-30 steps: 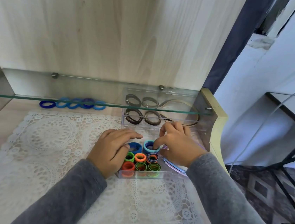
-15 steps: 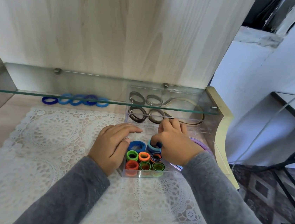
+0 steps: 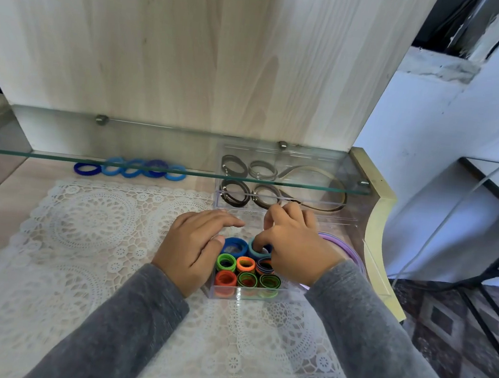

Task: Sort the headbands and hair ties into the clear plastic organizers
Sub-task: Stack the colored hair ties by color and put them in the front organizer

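Now the teal hair tie (image 3: 254, 250) sits lower than a second ago, tucked into the far row of the small clear organizer (image 3: 245, 296) just right of the dark blue tie (image 3: 234, 246). The right hand (image 3: 294, 246) is curled over it, pinching its rim. The left hand (image 3: 195, 245) has stayed flat, fingers together, against the box's left wall. That tie looks nearly placed, though a row of blue hair ties (image 3: 132, 169) lies loose at far left and a purple headband (image 3: 344, 246) waits right of the box.
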Motion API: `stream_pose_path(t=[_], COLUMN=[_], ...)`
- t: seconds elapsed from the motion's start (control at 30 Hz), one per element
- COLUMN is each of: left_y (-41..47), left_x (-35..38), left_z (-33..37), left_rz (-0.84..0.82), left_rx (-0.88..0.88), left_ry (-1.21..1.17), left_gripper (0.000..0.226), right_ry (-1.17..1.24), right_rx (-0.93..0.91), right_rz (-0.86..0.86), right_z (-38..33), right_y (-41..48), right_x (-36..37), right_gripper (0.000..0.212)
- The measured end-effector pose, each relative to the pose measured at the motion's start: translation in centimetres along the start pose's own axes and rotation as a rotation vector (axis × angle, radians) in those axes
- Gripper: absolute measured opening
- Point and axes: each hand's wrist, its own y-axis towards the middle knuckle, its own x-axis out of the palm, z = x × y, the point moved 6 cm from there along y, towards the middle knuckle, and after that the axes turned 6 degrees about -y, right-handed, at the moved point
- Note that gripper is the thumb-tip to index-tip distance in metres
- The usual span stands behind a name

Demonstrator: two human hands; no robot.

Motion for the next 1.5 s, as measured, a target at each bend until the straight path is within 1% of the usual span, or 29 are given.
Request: stream_pose_path(t=[0.1, 0.2, 0.33, 0.43, 0.53, 0.7, 0.93, 1.13, 1.23, 1.33, 1.43, 1.5], left_y=[0.0, 0.0, 0.0, -0.1, -0.1, -0.1, -0.1, -0.1, -0.1, -0.3, -0.8, -1.2], left_x=[0.1, 0.1, 0.1, 0.0, -0.2, -0.5, -0.5, -1.0, -1.6, -2.9, -4.4, -5.3], left_z=[-0.1, -0.2, 0.0, 0.0, 0.1, 0.1, 0.1, 0.2, 0.1, -0.5, -1.4, -2.0], left_rz=[-0.008, -0.014, -0.007, 0.001, 0.027, 0.061, 0.075, 0.125, 0.165, 0.23, 0.265, 0.257], left_rx=[-0.011, -0.018, -0.008, -0.004, -0.016, -0.025, -0.035, -0.055, -0.07, -0.103, -0.171, -0.202], left_ry=[0.004, 0.01, 0.009, 0.028, 0.068, 0.113, 0.125, 0.162, 0.188, 0.218, 0.286, 0.328], left_gripper=[0.043, 0.043, 0.042, 0.042, 0.042, 0.041, 0.041, 0.038, 0.036, 0.034, 0.034, 0.036], right_ry=[0.02, 0.089, 0.17, 0.137, 0.064, 0.072, 0.051, 0.106, 0.135, 0.17, 0.226, 0.261], right_rx=[0.007, 0.053, 0.251, 0.34, 0.328, 0.314, 0.295, 0.345, 0.385, 0.437, 0.469, 0.445], right_rz=[0.018, 0.088, 0.238, 0.209, 0.165, 0.163, 0.146, 0.16, 0.166, 0.232, 0.397, 0.497], right_z=[0.4, 1.3, 3.5, 4.1, 3.7, 3.1, 2.7, 3.2, 3.4, 3.2, 1.8, 0.2], right_y=[-0.2, -0.4, -0.9, -1.1, -1.1, -0.7, -0.5, -0.7, -0.9, -1.2, -1.4, -1.2], right_x=[-0.2, -0.6, -0.3, 0.9, 1.6, 1.8, 1.8, 2.1, 2.0, 1.7, 1.0, 0.5], right_gripper=[0.036, 0.037, 0.04, 0.033, 0.027, 0.032, 0.033, 0.027, 0.03, 0.032, 0.03, 0.027])
